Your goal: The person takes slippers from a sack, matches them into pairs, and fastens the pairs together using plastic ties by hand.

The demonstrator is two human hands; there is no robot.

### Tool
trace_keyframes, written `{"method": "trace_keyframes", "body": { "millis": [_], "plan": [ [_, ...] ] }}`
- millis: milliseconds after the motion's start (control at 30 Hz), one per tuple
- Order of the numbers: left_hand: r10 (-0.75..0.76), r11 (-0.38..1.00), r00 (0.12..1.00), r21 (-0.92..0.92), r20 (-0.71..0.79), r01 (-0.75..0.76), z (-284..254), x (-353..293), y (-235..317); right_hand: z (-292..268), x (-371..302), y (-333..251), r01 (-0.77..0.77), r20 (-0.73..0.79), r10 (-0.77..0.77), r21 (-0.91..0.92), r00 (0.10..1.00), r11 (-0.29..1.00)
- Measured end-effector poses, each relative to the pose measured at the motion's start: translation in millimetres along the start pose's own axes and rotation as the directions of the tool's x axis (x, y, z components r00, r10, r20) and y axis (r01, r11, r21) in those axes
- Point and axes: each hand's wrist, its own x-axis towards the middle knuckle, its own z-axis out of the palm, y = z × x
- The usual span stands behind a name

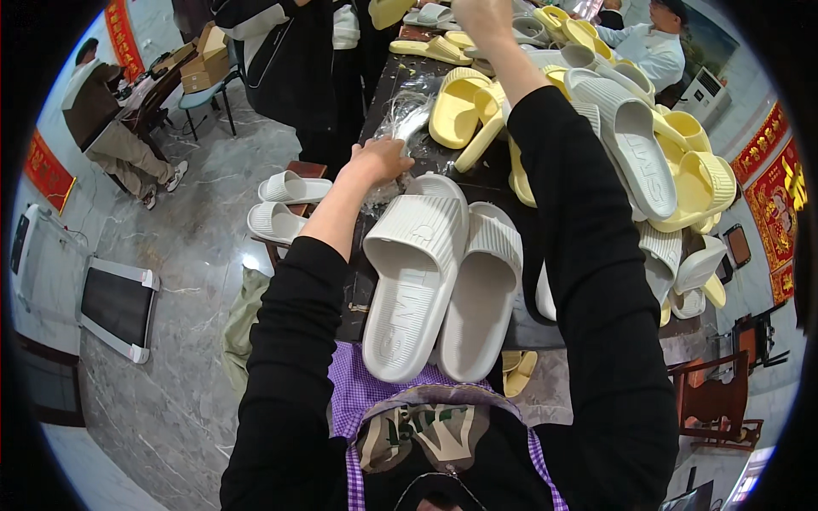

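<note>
A pair of light grey slide sandals (411,285) lies at the near edge of the dark table, side by side, between my forearms. Beyond them, my left hand (383,160) is closed on crumpled clear plastic film (407,115), which spreads out above and below the fingers. My right hand (486,21) reaches far over the table at the top edge of the view, close to grey and yellow slides; its fingers are cut off by the frame. A pair of yellow slides (460,109) sits just right of the plastic.
Yellow and grey slides (626,136) are heaped along the table's right side. On a low wooden stool to the left rest two pale slides (285,204). Other people stand at the far left and sit at the far right. A wooden chair (711,392) is at the lower right.
</note>
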Motion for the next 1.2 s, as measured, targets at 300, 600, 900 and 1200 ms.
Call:
{"method": "trace_keyframes", "body": {
  "millis": [300,600,900,1200],
  "plan": [
    [0.054,0.981,0.694,-0.09,-0.718,-0.17,-37,-42,7,-103,-46,-21,-0.197,0.07,0.206,0.685,0.976,0.701],
    [0.019,0.229,0.862,-0.837,-0.506,-0.496,-37,-195,100,-177,-203,-82,-0.537,0.382,0.422,0.766,0.822,0.354],
    [-0.03,-0.139,0.87,-0.86,-0.492,-0.491,-26,-230,137,-195,-260,-102,-0.602,0.481,0.389,0.74,0.786,0.3],
    [-0.001,-0.351,0.937,-0.878,-0.348,-0.327,-29,-234,138,-201,-279,-97,-0.626,0.527,0.344,0.706,0.777,0.332]
  ]
}}
